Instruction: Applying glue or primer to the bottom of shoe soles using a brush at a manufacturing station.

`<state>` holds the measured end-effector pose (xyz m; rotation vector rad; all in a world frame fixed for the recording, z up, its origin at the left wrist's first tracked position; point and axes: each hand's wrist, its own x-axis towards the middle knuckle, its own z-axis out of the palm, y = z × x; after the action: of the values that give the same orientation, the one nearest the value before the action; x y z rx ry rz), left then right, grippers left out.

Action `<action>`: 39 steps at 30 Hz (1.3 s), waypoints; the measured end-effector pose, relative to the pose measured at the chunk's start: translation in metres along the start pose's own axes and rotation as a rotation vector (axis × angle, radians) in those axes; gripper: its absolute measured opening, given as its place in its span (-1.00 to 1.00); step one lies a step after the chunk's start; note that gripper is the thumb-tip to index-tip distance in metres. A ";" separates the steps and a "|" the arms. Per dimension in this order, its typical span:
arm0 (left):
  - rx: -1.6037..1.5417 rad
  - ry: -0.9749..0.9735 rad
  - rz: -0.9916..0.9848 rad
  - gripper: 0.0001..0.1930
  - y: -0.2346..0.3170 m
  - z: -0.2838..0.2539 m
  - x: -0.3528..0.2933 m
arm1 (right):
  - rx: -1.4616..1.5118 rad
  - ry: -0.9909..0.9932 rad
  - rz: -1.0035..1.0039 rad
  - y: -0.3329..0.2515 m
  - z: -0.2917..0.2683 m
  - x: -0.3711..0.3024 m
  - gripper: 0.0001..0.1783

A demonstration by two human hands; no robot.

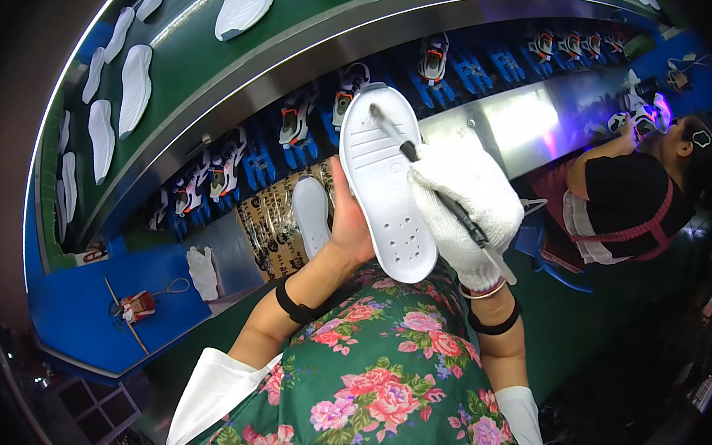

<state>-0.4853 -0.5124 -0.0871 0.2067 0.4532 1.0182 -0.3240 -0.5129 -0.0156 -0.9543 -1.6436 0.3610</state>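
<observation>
A white shoe sole (388,183) is held up in front of me, its inner face with grooves and small holes toward me. Bare, my left hand (351,224) grips it along its left edge. On my right hand (468,199) is a white knitted glove, and its fingers are closed around a brush (406,148) with a dark handle. The bristles touch the sole's upper end or hover just over it; I cannot tell which. Another white sole (312,216) lies to the left of my left hand, on a taped brown cardboard surface (265,229).
Several white soles (136,90) lie on a green conveyor belt (186,67) at upper left. Shoe uppers (295,119) stand along a blue rack behind. A blue table (82,305) holds a small red object. At right, a co-worker (626,193) handles a shoe (644,115).
</observation>
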 end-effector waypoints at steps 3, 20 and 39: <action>0.155 0.043 0.041 -0.03 -0.012 0.009 0.002 | -0.232 -0.062 -0.135 0.004 -0.010 0.005 -0.57; 0.144 0.054 0.041 -0.02 -0.019 -0.011 0.031 | 0.040 -0.079 -0.077 0.019 -0.015 0.001 -0.77; 0.110 0.019 -0.096 0.04 -0.006 -0.009 0.053 | 0.110 -0.129 -0.015 0.034 -0.018 -0.008 -0.70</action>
<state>-0.4619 -0.4702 -0.1118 0.2709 0.5319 0.9024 -0.2934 -0.5016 -0.0383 -0.8501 -1.7275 0.5065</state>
